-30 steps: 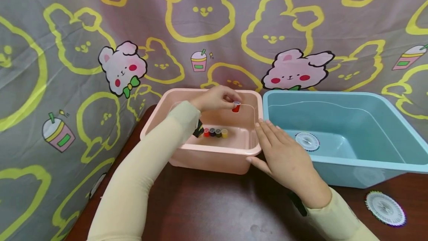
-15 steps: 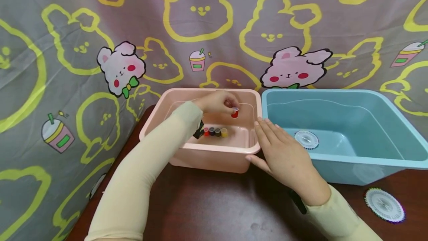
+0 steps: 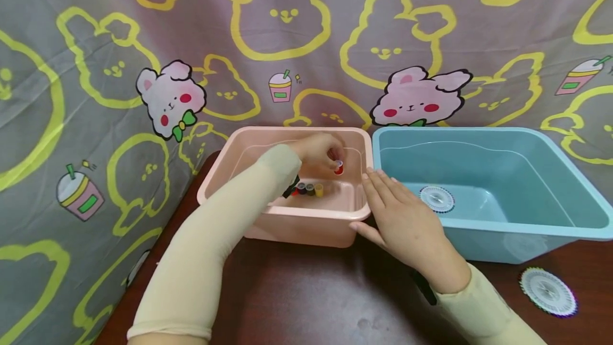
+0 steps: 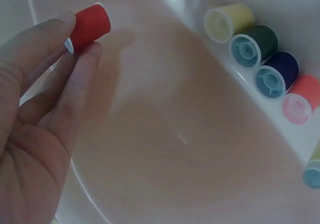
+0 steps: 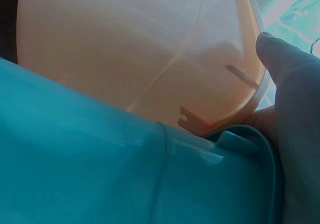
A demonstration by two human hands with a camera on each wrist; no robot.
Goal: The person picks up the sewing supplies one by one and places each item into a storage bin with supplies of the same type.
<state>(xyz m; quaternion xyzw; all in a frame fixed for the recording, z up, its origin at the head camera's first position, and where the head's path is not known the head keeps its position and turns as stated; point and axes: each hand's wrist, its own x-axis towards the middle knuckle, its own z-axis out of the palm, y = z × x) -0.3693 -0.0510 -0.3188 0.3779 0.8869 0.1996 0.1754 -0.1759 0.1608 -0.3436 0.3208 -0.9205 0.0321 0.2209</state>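
My left hand [image 3: 322, 150] reaches into the pink basin [image 3: 306, 212] and pinches a spool of red thread [image 4: 91, 28] between thumb and fingertips, above the basin floor. Standing in a row on that floor are several more thread spools, among them a yellow spool [image 4: 229, 23], a dark green spool [image 4: 254, 46], a navy spool [image 4: 276, 74] and a coral spool [image 4: 301, 99]. My right hand [image 3: 407, 222] rests with straight fingers on the pink basin's right rim, its thumb against the outer front corner, as the right wrist view also shows.
A blue basin [image 3: 503, 225] stands right beside the pink one. Inside it lies a white pin wheel [image 3: 437, 199] with coloured pin heads. A second pin wheel [image 3: 548, 292] lies on the dark wooden table [image 3: 297, 292] at front right. A patterned curtain [image 3: 306, 41] hangs close behind the basins.
My left hand has lowered the red spool deeper into the pink basin, down from near rim height. The right hand keeps its place on the rim.
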